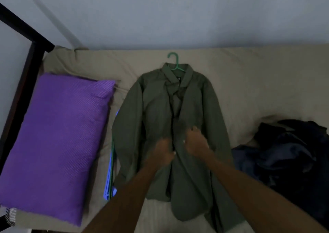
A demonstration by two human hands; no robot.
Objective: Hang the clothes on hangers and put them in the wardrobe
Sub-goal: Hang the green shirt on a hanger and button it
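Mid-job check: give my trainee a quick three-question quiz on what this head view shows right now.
1. True or false: the green hanger is already inside the olive shirt.
2. Where does the pile of dark clothes lie relative to the shirt? A) to its left B) to its right C) on top of it
3. Fill in: the left hand and the right hand both grip the shirt's ____ edges, near its middle.

Key
1. True; only its hook shows above the collar.
2. B; the purple pillow is on the left.
3. Front.
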